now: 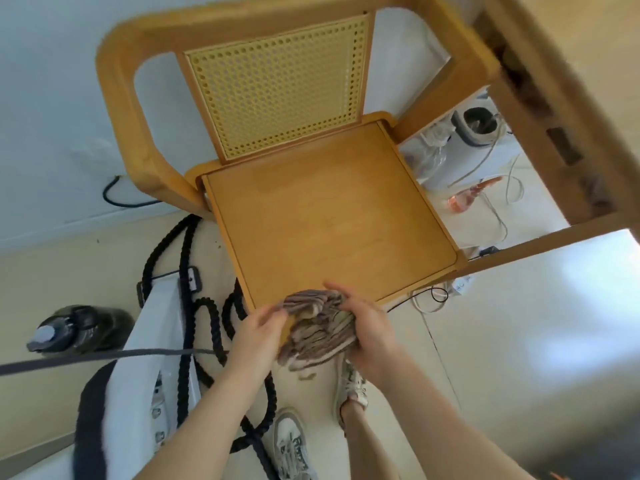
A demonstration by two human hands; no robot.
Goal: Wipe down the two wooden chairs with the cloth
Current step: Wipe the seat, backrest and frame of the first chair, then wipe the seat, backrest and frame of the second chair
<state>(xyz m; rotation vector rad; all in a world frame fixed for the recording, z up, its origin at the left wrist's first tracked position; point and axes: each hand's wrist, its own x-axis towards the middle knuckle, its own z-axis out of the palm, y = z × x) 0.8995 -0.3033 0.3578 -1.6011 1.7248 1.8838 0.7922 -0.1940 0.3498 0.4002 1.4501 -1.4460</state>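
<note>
While the wooden chair stands with its seat bare and its cane back toward the wall, both hands hold the striped cloth bunched just over the seat's front edge — the left hand pinches its upper left corner, the right hand curls its fingers round the other side. A black rope lies coiled on the floor beside the chair — two sneakers show below.

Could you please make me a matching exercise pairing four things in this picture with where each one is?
1. cloth
2. black rope
3. dark bottle
4. cane panel

A. lying on the floor, far left
B. gripped by left hand and right hand
C. set in the chair back
D. looped on the floor beside the seat

Pairs: 1-B, 2-D, 3-A, 4-C.
</note>
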